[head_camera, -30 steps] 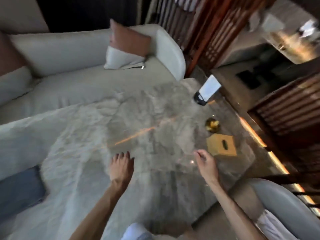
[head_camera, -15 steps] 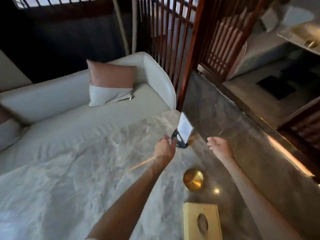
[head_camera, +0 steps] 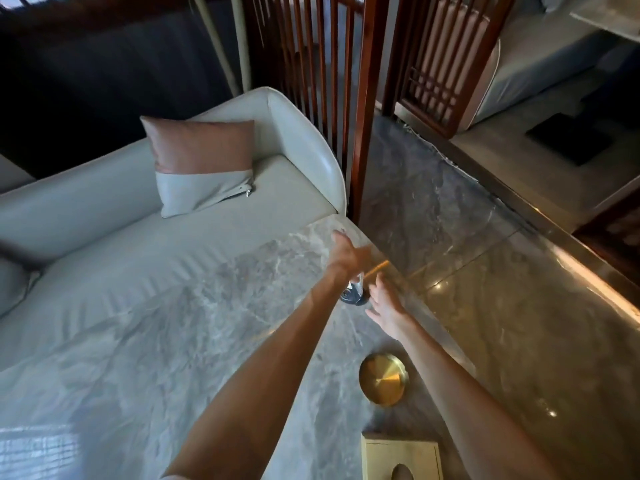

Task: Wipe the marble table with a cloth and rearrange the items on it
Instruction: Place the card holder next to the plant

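The marble table point(head_camera: 194, 341) fills the lower left of the head view. Near its far right corner stands a small sign holder with a black base point(head_camera: 350, 296), mostly hidden behind my left wrist. My left hand point(head_camera: 348, 252) reaches past it over the table corner, blurred, fingers stretched out with nothing visible in them. My right hand point(head_camera: 384, 306) hovers just right of the black base, palm down and fingers apart, holding nothing. Closer to me, a round gold dish point(head_camera: 383, 379) sits by the right edge. A yellow tissue box point(head_camera: 401, 459) lies at the bottom edge. No cloth is in sight.
A pale grey sofa point(head_camera: 145, 216) with a pink and grey cushion point(head_camera: 202, 164) runs along the table's far side. A dark wooden slatted screen point(head_camera: 360, 109) rises behind the corner. Polished stone floor point(head_camera: 502, 306) lies to the right.
My view has shifted towards the far right corner. My left hand has gone from a fist by the sign holder to stretched out beyond it. My right hand has come in beside the base.
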A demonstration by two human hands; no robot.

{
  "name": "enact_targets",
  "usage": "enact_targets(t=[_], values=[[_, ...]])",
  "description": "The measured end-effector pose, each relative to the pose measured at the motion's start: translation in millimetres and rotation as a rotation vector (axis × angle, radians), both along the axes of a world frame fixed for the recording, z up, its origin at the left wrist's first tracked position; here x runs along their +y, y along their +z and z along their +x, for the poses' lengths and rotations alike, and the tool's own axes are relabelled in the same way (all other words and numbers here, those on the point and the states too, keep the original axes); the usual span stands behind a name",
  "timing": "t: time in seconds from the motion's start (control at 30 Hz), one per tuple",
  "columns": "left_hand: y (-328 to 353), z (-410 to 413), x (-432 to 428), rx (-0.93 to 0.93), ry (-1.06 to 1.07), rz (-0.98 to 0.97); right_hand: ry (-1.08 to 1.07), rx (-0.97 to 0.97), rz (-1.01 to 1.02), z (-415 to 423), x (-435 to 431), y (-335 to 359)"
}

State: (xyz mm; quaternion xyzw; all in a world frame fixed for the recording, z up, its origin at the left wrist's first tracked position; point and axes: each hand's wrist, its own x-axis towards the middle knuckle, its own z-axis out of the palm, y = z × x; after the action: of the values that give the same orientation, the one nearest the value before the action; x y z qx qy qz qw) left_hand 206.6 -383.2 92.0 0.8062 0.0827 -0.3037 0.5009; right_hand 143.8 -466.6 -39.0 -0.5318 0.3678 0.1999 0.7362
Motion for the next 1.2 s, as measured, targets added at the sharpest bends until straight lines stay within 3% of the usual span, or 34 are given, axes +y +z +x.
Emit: enact_targets(t=[0.13, 0.33, 0.6, 0.83, 0.9, 1.03, 1.2], values=[[1.6, -20.5, 52.1, -0.075, 0.013, 0.063, -0.028, -0.045, -0.011, -18.5, 24.6, 26.5], [36.3, -92.9, 200.9, -0.100, 0.052, -0.109, 0.123, 0.035, -0.112, -65.9, 99.0, 71.0], [102.9, -256.2, 494.6, -0.046, 0.071, -0.071, 0.432, 0.143, 0.326, -224.8, 319.2, 98.9], [143.9, -421.2, 706.9, 0.041, 0.090, -0.066, 0.596, 0.245, 0.487, -371.9, 524.7, 105.0], [150.3, -465.0, 744.7, -0.026, 0.036, 0.015, 0.608, 0.278, 0.524, -398.4, 565.1, 103.1], [156.2, -546.8, 794.8, -0.371, -0.145, 0.265, 0.560, 0.305, 0.613, -437.2, 623.7, 110.6], [155.7, -629.8, 828.0, -0.774, -0.120, 0.300, 0.656, 0.293, 0.695, -478.5, 678.4, 126.3]])
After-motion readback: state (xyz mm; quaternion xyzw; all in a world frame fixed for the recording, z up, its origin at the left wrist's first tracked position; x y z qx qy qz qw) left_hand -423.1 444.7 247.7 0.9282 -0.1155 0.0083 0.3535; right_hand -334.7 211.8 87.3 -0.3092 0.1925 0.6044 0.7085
